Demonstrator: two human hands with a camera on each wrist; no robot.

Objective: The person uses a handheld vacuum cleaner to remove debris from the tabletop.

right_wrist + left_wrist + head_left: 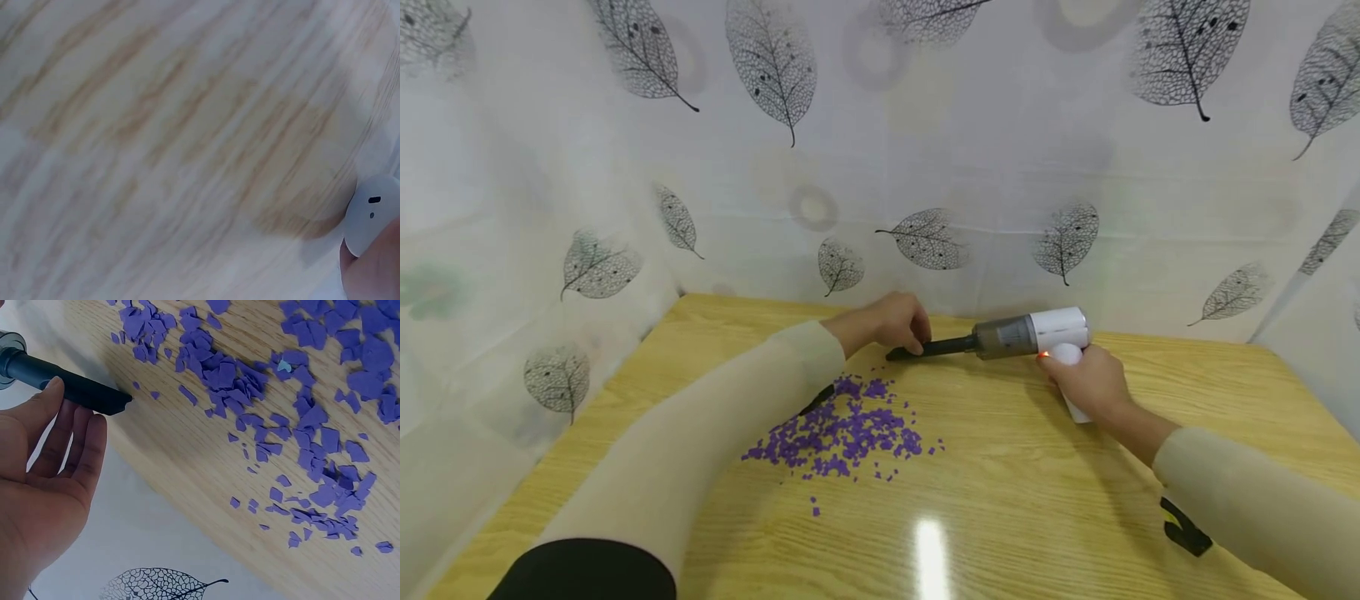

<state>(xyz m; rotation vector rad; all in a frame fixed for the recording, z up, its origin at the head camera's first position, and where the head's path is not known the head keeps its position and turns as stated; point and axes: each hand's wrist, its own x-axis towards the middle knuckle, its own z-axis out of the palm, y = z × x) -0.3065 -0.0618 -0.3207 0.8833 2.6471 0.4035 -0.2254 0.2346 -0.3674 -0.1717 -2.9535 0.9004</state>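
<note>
My right hand (1092,382) grips the white handle of a handheld vacuum cleaner (1062,327), which has a smoky see-through dust cup and a small orange light near my thumb. With my left hand (898,323) I pinch its black crevice nozzle (947,345) between thumb and fingers. In the left wrist view the nozzle tip (119,403) points toward a scatter of purple paper scraps (219,372). The scraps (850,429) lie on the table, nearer to me than the nozzle. At the right wrist view's edge shows the handle's white end (369,215), held by my hand.
The wood-grain table (1000,500) meets a pale curtain (985,150) printed with black leaves along its back edge. A band with a dark strap (1186,529) hangs below my right sleeve. A bright reflection lies on the table's front middle.
</note>
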